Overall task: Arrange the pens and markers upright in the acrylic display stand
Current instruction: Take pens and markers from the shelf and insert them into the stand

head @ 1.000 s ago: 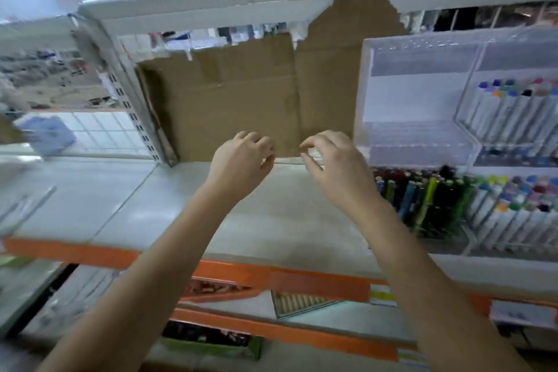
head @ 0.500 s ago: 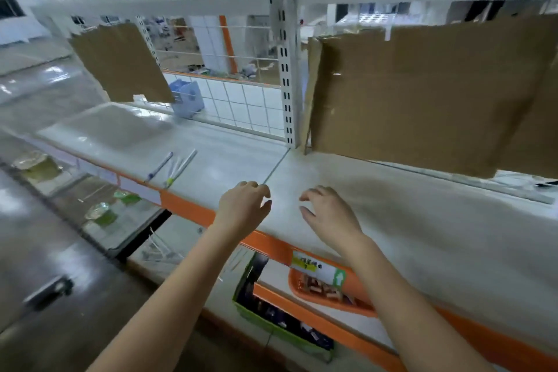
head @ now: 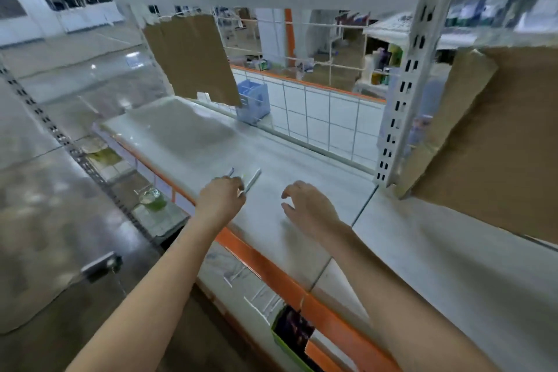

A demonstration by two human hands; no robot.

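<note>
Two or three thin pens (head: 253, 179) lie on the white shelf (head: 302, 238) near its orange front edge; one is white, another shows a blue tip (head: 231, 171). My left hand (head: 222, 201) is on top of them, its curled fingers closing over their near ends while the far ends stick out past the knuckles. To the right, my right hand (head: 308, 208) hovers just above the bare shelf with relaxed, spread fingers and holds nothing. The acrylic display stand is out of view.
Cardboard sheets hang at the back left (head: 193, 60) and right (head: 495, 142). A blue plastic basket (head: 255, 103) stands at the back by the wire grid. A white slotted upright (head: 401, 106) divides the shelf bays. Lower shelves and the floor lie to the left.
The view has swung left, away from the marker stand. Both hands moved left along the shelf, and my left hand has reached the loose pens.
</note>
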